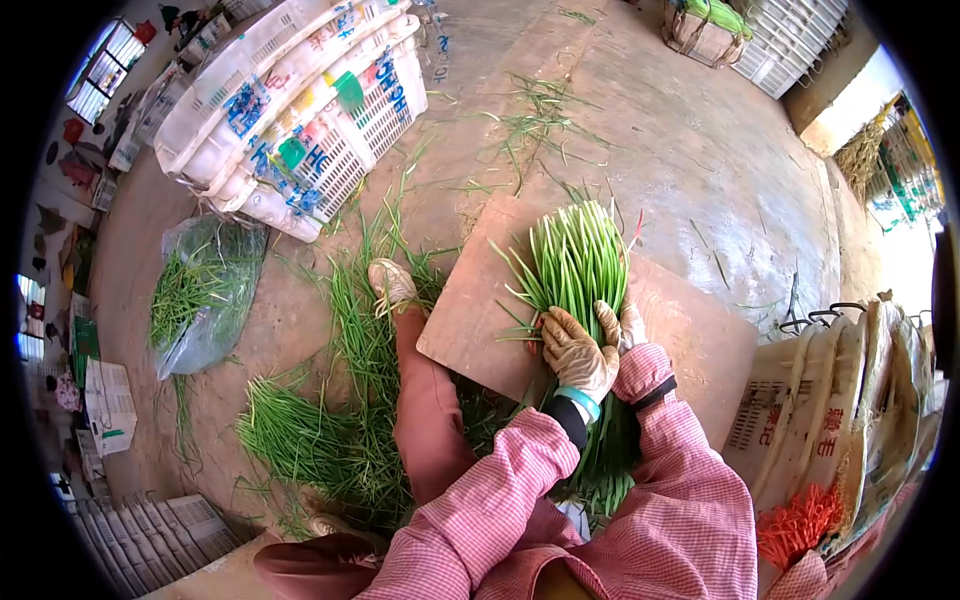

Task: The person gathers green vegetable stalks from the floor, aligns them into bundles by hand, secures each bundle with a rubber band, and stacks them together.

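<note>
Left hand and right hand are curling their grip, mostly closed, around the bunch of green stalks, apparently keeping it aligned on the board

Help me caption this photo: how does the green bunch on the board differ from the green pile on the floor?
The bunch lies on the board, the pile on the floor. The bunch is gathered compactly; the pile sprawls loosely, spreading wider. Both are long, thin green stalks.
</note>
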Available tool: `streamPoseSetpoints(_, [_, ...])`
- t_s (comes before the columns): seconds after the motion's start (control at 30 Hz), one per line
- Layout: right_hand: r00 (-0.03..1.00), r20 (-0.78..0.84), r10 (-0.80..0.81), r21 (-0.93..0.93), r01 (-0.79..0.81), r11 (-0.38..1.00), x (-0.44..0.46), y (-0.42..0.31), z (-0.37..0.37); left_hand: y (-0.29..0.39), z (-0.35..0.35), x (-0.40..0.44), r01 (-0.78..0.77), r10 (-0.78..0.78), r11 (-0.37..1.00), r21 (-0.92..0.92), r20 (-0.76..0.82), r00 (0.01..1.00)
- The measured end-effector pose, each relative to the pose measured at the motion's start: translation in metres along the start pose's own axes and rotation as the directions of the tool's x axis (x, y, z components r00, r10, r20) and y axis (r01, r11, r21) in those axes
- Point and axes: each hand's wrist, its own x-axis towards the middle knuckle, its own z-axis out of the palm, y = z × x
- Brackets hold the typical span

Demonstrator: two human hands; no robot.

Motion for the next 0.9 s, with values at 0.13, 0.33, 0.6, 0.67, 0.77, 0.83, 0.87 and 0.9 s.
streamPoseSetpoints(0.13, [1.0,0.026,0.008,-0.903,0.02,0.43,0.008,-0.029,-0.005,0.001,0.002,0.003,0.018,-0.011,0.992,0.121,-0.053,0.999])
streamPoseSetpoints(0.33, [0.957,-0.047,0.288,-0.279,-0.289,0.916,0.004,-0.04,0.032,-0.015,0.044,0.012,0.019,0.02,0.986,0.166,-0.232,0.973])
streamPoseSetpoints(0.6, [0.936,-0.13,0.327,-0.213,-0.349,0.913,-0.022,-0.053,0.067,-0.122,-0.141,0.005,-0.351,0.356,0.894,-0.277,-0.034,0.934])
streamPoseSetpoints(0.67, [0.935,-0.242,0.259,-0.352,-0.334,0.874,-0.015,-0.063,0.071,-0.202,-0.181,-0.014,-0.528,0.254,0.137,-0.838,-0.485,0.837])
streamPoseSetpoints(0.77, [0.91,0.084,-0.407,-0.982,0.007,-0.187,0.011,-0.078,0.077,-0.347,-0.263,-0.067,-0.381,-0.093,0.686,-0.62,-0.594,0.799])
streamPoseSetpoints(0.83, [0.947,0.248,-0.204,-0.927,0.293,0.234,0.025,-0.075,0.155,-0.475,-0.252,-0.088,-0.563,-0.397,-0.193,-0.803,-0.461,0.794])
streamPoseSetpoints(0.87, [0.941,0.324,-0.097,-0.825,0.331,0.458,0.032,-0.074,0.193,-0.501,-0.265,-0.106,-0.601,-0.681,-0.31,-0.737,-0.269,0.681])
streamPoseSetpoints(0.9, [0.937,0.323,-0.133,-0.87,0.349,0.348,0.048,-0.057,0.252,-0.527,-0.274,-0.123,-0.485,-0.755,0.046,-0.873,-0.348,0.556])
